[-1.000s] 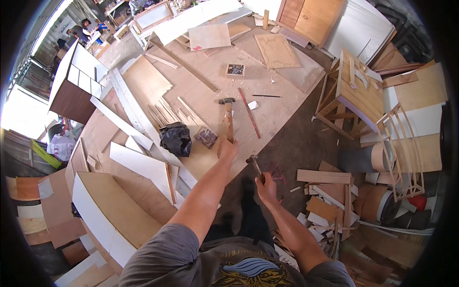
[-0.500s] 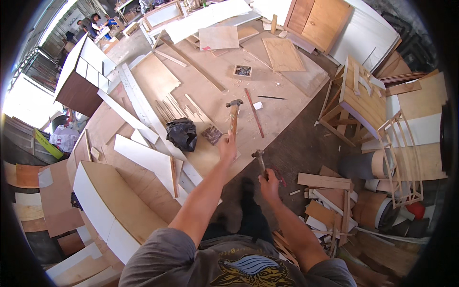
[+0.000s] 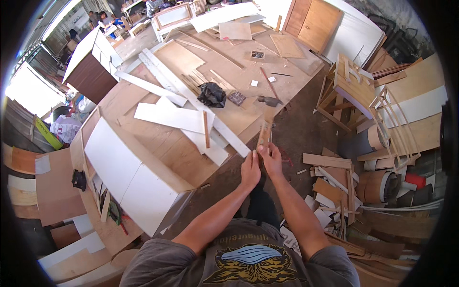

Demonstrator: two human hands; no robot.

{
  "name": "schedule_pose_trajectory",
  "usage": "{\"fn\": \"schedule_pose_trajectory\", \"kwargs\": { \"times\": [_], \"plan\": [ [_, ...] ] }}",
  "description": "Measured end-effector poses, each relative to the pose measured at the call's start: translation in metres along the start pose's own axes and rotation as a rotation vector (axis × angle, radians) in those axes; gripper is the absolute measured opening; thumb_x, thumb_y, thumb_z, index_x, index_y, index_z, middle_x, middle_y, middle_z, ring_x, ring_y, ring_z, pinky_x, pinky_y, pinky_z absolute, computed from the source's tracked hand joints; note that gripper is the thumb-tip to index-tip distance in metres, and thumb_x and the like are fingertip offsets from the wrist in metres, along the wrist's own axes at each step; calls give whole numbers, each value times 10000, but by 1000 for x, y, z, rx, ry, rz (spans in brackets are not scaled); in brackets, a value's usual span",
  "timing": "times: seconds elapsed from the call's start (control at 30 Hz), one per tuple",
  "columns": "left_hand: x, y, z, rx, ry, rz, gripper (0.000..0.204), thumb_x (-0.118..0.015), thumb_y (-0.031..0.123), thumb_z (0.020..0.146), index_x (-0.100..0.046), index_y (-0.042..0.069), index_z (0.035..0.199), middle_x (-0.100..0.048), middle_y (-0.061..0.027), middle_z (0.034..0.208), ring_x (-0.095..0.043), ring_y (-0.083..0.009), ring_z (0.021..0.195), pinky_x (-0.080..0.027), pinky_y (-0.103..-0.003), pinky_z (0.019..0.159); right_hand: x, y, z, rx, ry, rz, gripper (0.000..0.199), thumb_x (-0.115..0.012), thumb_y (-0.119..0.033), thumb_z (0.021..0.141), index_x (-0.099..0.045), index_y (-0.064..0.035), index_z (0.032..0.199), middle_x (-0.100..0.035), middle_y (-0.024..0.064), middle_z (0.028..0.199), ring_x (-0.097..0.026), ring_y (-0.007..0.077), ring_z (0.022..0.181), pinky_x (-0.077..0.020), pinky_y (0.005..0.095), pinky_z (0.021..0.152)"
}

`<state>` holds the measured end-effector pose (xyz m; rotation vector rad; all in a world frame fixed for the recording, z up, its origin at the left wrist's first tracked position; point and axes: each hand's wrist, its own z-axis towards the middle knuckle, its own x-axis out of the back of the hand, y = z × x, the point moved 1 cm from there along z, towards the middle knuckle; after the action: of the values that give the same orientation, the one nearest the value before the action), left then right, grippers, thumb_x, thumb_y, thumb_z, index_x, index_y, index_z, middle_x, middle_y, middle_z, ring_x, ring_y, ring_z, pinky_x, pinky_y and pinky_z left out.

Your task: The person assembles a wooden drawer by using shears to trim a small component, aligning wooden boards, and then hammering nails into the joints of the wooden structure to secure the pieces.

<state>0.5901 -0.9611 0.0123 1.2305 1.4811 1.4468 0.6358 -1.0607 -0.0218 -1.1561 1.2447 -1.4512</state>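
Observation:
In front of me, past the near edge of the plywood worktable [image 3: 296, 71], a hammer [image 3: 266, 125] stands head up with its wooden handle in my hands. My left hand [image 3: 251, 170] is closed at the lower end of the handle. Right beside it, my right hand [image 3: 271, 161] is closed too, thumb and fingers at the handle. Only one hammer head shows clearly; I cannot tell whether a second hammer lies hidden behind it. Closest on the table are a black plastic bag [image 3: 212, 94], a small dark packet [image 3: 236, 98] and a long white board [image 3: 232, 135].
A white-sided wooden cabinet piece [image 3: 126, 167] lies at the left. A nail box [image 3: 257, 55] sits farther back on the table. To the right are a wooden stool-like frame [image 3: 351, 81] and a scrap wood pile [image 3: 334, 186]. Several people [image 3: 105, 21] are far off.
Earlier each hand held its own hammer, apart, the left over the table. Now my hands have come together at one handle, and my view has shifted left.

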Motion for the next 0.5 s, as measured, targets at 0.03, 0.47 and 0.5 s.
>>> {"fn": "schedule_pose_trajectory", "kwargs": {
  "times": [0.03,0.47,0.5],
  "plan": [
    [9,7,-21,-86,14,15,403,-388,366,1094,-602,27,1054,-639,-251,857,-643,-406,774,-483,-463,709,-2,-1,-18,2,-1,4,398,-747,-351,938,-661,-25,1148,-549,17,878,-534,122,700,-472,298,668],
    [148,-42,-174,208,-339,-535,391,-533,369,1072,-674,15,1157,-686,-27,992,-626,-95,906,-499,-263,798,-25,-53,-281,-158,-237,372,305,-630,-93,954,-569,3,1237,-624,39,1106,-604,131,1010,-493,308,904],
    [159,-46,-186,146,-412,-511,375,-555,356,1065,-682,17,1164,-688,-30,1023,-625,-95,923,-510,-278,821,-29,-52,-304,-136,-230,366,365,-624,-90,953,-546,8,1295,-615,43,1153,-596,143,1057,-483,320,947]
  ]
}}
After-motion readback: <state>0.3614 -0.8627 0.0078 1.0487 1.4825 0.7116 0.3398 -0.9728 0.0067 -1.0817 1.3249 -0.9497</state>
